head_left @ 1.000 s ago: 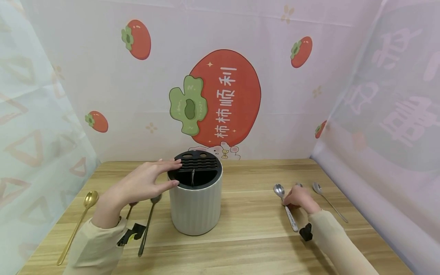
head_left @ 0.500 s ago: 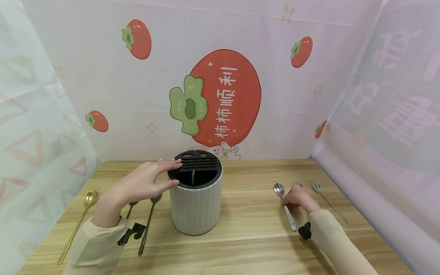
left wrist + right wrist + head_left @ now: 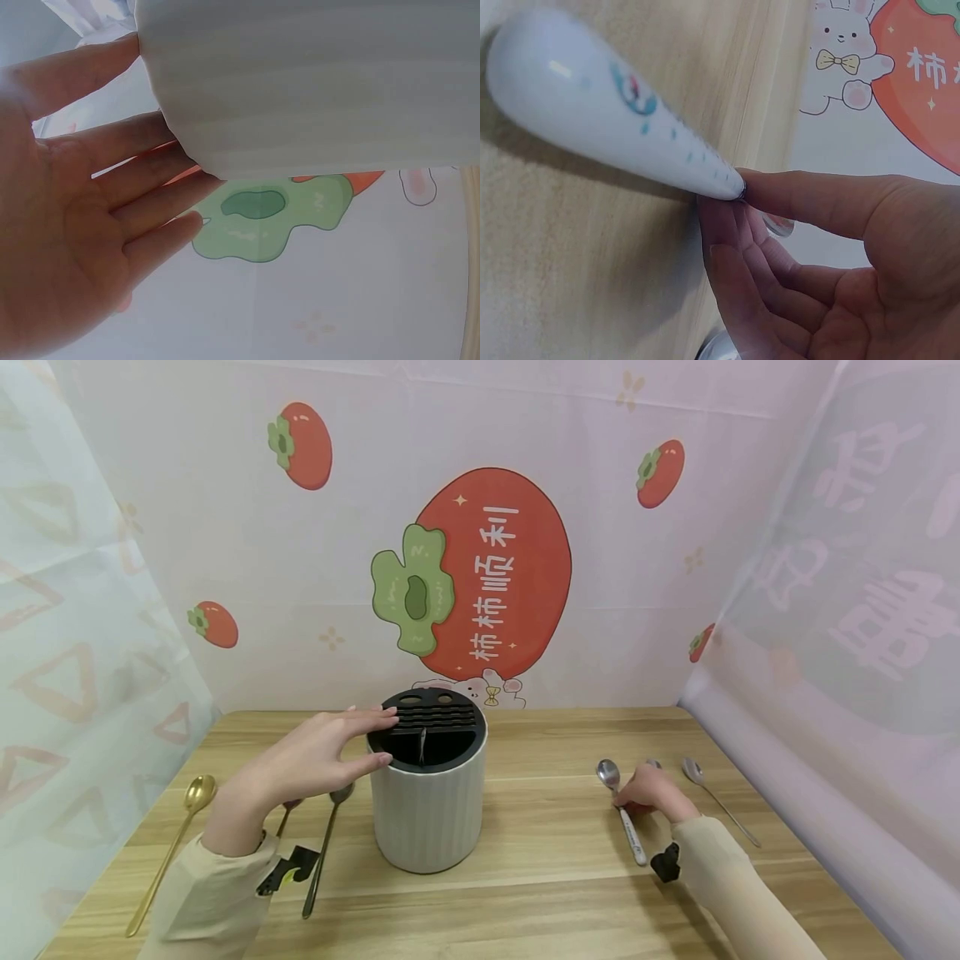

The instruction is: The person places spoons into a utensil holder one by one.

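Note:
My left hand (image 3: 318,758) rests at the left of a pale ribbed utensil holder (image 3: 429,818) with a black slotted top. Its fingers lie straight, touching the rim; the left wrist view shows these extended fingers against the white wall (image 3: 315,90). Over at the right, my right hand (image 3: 651,789) pinches a spoon (image 3: 632,835) with a white printed handle between thumb and fingers, near where handle meets metal. The spoon lies low at the tabletop. In the right wrist view the handle (image 3: 622,112) points toward the camera.
Two more metal spoons, one partly hidden behind my right hand (image 3: 654,763) and one farther right (image 3: 712,793), lie on the wooden table (image 3: 525,893). A gold spoon (image 3: 176,843) and a dark spoon (image 3: 327,843) lie left, with another mostly covered by my left arm. Printed cloth surrounds the table.
The white-handled spoon's handle end has shifted very slightly left, and my right fingers with it. My left hand and the utensil holder stay in place.

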`<state>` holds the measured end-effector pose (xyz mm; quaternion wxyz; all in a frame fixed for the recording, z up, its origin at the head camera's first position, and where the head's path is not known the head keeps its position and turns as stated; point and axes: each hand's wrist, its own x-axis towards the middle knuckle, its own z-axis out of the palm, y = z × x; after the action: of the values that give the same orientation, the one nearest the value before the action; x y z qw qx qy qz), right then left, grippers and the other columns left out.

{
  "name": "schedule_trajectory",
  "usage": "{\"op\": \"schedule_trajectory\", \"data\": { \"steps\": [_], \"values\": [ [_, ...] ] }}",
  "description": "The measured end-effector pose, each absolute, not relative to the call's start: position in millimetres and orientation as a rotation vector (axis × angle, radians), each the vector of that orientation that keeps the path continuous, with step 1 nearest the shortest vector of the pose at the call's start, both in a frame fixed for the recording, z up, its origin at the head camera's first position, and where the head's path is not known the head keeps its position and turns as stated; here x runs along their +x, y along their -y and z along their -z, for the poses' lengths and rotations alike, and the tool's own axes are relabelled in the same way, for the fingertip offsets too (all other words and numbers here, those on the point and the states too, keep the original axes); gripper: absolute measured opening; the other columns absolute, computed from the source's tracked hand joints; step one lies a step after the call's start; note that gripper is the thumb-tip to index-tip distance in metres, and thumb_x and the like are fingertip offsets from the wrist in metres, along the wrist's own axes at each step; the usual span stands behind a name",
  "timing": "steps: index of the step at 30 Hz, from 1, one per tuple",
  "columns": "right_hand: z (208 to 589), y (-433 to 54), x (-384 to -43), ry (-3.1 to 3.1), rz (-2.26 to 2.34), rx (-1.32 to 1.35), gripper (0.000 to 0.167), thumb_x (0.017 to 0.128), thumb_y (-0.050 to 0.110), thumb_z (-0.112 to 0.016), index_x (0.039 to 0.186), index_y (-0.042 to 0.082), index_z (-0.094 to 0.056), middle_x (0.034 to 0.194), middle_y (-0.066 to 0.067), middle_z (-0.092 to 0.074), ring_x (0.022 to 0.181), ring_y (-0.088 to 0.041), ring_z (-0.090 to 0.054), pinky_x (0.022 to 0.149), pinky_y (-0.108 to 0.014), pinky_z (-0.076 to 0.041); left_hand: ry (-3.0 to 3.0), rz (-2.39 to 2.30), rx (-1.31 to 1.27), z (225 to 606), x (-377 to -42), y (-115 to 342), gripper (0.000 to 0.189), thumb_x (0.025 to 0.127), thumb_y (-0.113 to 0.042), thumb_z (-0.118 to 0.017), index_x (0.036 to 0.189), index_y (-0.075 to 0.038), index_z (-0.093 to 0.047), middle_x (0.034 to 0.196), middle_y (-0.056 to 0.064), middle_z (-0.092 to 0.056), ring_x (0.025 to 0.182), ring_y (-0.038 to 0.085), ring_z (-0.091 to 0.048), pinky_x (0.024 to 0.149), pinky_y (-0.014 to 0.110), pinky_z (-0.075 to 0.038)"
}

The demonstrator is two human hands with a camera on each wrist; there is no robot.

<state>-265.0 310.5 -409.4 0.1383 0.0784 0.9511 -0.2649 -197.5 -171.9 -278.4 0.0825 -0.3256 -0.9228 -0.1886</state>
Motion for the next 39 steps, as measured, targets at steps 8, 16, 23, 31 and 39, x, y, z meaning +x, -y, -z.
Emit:
{"op": "schedule_trajectory", "data": {
  "steps": [8, 16, 23, 31, 39],
  "values": [
    [408.6, -310.1, -264.8, -2.739, 0.777, 0.227, 0.015, 0.079, 0.013, -0.073, 0.075, -0.002, -0.07, 0.064, -0.003, -0.065, 0.059, -0.012, -0.059, 0.058, -0.027, -0.054, 2.78, 0.568, -0.956, 278.2, -198.2, 172.5, 0.052, 0.091, -0.037, -0.061, 0.136, -0.012, -0.054, 0.143, 0.002, -0.049, 0.135, 0.03, -0.041, 0.108, 0.051, -0.036],
    [407.7, -308.3, -263.5, -2.743, 0.783, 0.218, 0.015, 0.079, 0.012, -0.072, 0.075, -0.002, -0.07, 0.064, -0.003, -0.065, 0.059, -0.012, -0.059, 0.058, -0.027, -0.054, 2.795, 0.581, -0.95, 276.8, -197.6, 171.8, 0.052, 0.09, -0.036, -0.062, 0.136, -0.012, -0.053, 0.143, 0.001, -0.049, 0.135, 0.033, -0.04, 0.108, 0.052, -0.035],
    [407.1, -307.6, -264.5, -2.735, 0.81, 0.215, 0.014, 0.079, 0.011, -0.072, 0.074, -0.002, -0.069, 0.064, -0.004, -0.066, 0.059, -0.012, -0.06, 0.058, -0.027, -0.054, 2.78, 0.582, -0.968, 275.8, -197.3, 171.5, 0.051, 0.092, -0.039, -0.059, 0.136, -0.012, -0.053, 0.142, 0.004, -0.05, 0.134, 0.038, -0.04, 0.107, 0.055, -0.035],
    [402.3, -306.0, -263.3, -2.75, 0.814, 0.176, 0.014, 0.079, 0.01, -0.072, 0.076, -0.004, -0.071, 0.065, -0.005, -0.068, 0.06, -0.013, -0.062, 0.06, -0.028, -0.055, 2.783, 0.595, -0.973, 275.2, -197.6, 171.8, 0.052, 0.093, -0.04, -0.058, 0.137, -0.012, -0.052, 0.142, 0.005, -0.05, 0.132, 0.043, -0.039, 0.107, 0.055, -0.034],
    [393.3, -302.2, -260.4, -2.774, 0.847, 0.141, 0.015, 0.078, 0.009, -0.072, 0.073, -0.004, -0.07, 0.065, -0.006, -0.069, 0.059, -0.014, -0.062, 0.058, -0.029, -0.055, 2.802, 0.598, -0.971, 273.5, -197.8, 171.9, 0.052, 0.093, -0.04, -0.058, 0.137, -0.013, -0.052, 0.143, 0.008, -0.049, 0.131, 0.048, -0.038, 0.107, 0.056, -0.035]
  ]
}}
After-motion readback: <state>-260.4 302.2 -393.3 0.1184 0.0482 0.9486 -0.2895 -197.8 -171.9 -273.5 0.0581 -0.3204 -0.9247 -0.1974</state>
